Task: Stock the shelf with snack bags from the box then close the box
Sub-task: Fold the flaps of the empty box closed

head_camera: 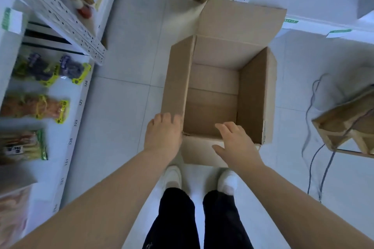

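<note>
- Two hands meet the empty cardboard box [253,97]: left hand [164,133] touches left flap [176,83], grip unclear; right hand [236,141] relaxed, empty.
- Fold opposite flaps in pairs, flat.

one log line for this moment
box empty, flaps open; left hand touches left flap; right hand open over near flap; snack bags shelved

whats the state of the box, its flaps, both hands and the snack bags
box: open, nothing visible inside
far flap: raised, not folded in
left hand: open, touching the left flap
right hand: open, above the near flap
snack bags: lying on the shelf
</note>
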